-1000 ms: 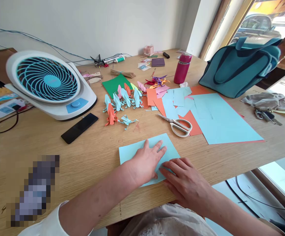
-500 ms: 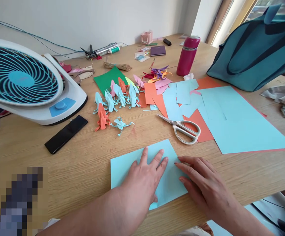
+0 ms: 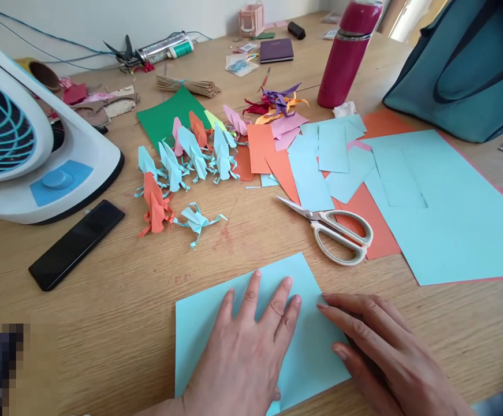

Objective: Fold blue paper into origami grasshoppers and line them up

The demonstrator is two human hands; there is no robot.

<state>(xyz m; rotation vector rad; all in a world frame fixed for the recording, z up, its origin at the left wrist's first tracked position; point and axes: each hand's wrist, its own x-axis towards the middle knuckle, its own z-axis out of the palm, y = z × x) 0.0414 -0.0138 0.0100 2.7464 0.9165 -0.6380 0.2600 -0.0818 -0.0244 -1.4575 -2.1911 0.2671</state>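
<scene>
A light blue sheet of paper (image 3: pixel 316 346) lies flat on the wooden table near its front. My left hand (image 3: pixel 246 341) rests on it, fingers spread, pressing the paper down with nothing gripped. Along the paper's right edge is my right hand (image 3: pixel 376 338), its fingertips touching the edge and its thumb apart from the fingers. Scissors (image 3: pixel 338 231) with pale handles lie beyond the sheet. To their left is a small blue folded paper figure (image 3: pixel 197 222), beside an orange one (image 3: pixel 153 202) and several blue ones (image 3: pixel 194 153).
A white fan (image 3: pixel 73 150) and a black phone (image 3: pixel 77 244) are on the left. Coloured paper pieces (image 3: pixel 307 167) and a large blue sheet (image 3: pixel 459 231) spread across the right. Behind stand a magenta bottle (image 3: pixel 346 63) and a teal bag (image 3: pixel 472 75).
The view has moved closer and shifted, so the table items sit differently in the frame. My left hand's fingers lie more spread on the sheet. My right hand is still at the right edge.
</scene>
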